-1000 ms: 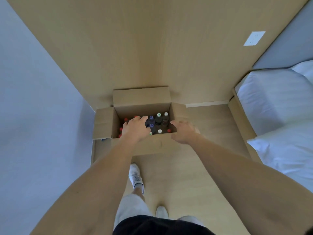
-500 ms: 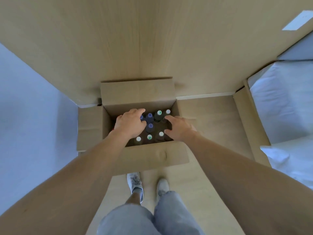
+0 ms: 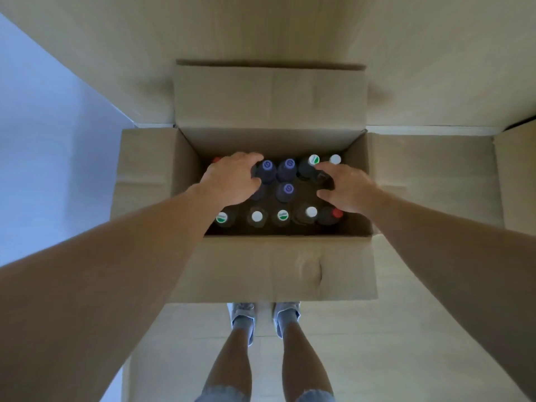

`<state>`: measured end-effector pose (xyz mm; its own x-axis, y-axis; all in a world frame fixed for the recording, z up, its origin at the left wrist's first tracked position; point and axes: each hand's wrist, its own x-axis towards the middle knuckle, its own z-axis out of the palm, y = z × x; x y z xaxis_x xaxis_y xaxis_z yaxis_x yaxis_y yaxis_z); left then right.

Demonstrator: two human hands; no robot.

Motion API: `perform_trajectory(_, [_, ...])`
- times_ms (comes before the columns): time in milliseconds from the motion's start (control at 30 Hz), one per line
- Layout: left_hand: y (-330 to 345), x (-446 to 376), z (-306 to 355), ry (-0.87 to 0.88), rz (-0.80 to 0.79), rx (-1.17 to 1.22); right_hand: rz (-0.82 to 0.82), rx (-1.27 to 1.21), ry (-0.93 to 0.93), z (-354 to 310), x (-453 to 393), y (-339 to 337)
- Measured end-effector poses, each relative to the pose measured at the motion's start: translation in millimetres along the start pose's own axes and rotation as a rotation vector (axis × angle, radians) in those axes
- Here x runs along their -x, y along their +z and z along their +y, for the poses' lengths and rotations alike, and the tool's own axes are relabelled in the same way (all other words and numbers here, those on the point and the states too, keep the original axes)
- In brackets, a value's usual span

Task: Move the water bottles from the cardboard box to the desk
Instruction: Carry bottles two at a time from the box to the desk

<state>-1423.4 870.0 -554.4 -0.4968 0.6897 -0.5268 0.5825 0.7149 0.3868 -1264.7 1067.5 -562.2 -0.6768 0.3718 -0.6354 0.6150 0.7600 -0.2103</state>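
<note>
An open cardboard box (image 3: 272, 268) stands on the floor and holds several upright water bottles, seen from above by their caps. Three have purple caps; others have white, green-and-white or red caps (image 3: 337, 213). My left hand (image 3: 232, 179) reaches into the box's back left, and its index finger and thumb curl round the left purple-capped bottle (image 3: 267, 169). My right hand (image 3: 346, 188) hovers over the right side with fingers spread, its index finger and thumb on either side of a dark bottle (image 3: 322, 178). More bottles are hidden under both hands.
The box's four flaps are folded outward; the back flap (image 3: 269, 94) leans on a wood-panelled wall. A pale wall (image 3: 43, 140) is at the left. My legs and two shoes (image 3: 264, 314) stand right behind the near flap on the wood floor.
I have leaned in over the box, so it looks bigger and centred. Both hands have gone deeper into it, the left closing on the purple-capped bottle, the right spreading over the right-hand bottles.
</note>
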Motion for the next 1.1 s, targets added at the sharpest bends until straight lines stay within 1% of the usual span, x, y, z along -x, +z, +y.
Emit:
perform_trajectory(67, [23.1, -16.9, -9.4, 0.006, -0.029, -0.005, -0.035, 0.011, -0.001, 10.9, -19.5, 19.7])
perform_trajectory(233, [74.8, -44.5, -35.6, 0.022, -0.175, -0.067, -0.130, 0.030, -0.038, 32.1, -60.4, 63.8])
perform_trajectory(433, [116.8, -71.4, -58.6, 0.034, -0.282, -0.166, -0.210, 0.013, -0.052, 44.1, -92.3, 105.9])
perform_trajectory(633, [146.4, -98.2, -68.6, 0.154, -0.411, -0.313, -0.317, 0.120, -0.102, 48.0, -110.4, 128.3])
perform_trajectory(800, [164.4, -115.2, -74.7, 0.239, -0.447, -0.373, -0.354, 0.296, -0.185, 52.7, -122.2, 138.6])
perform_trajectory(1000, [189.4, -124.5, -83.0, 0.246, -0.491, -0.450, -0.367, 0.362, -0.246, 57.4, -135.8, 149.3])
perform_trajectory(1100, [196.9, -128.3, -87.2, 0.242, -0.484, -0.439, -0.373, 0.370, -0.270, 59.5, -143.4, 154.9])
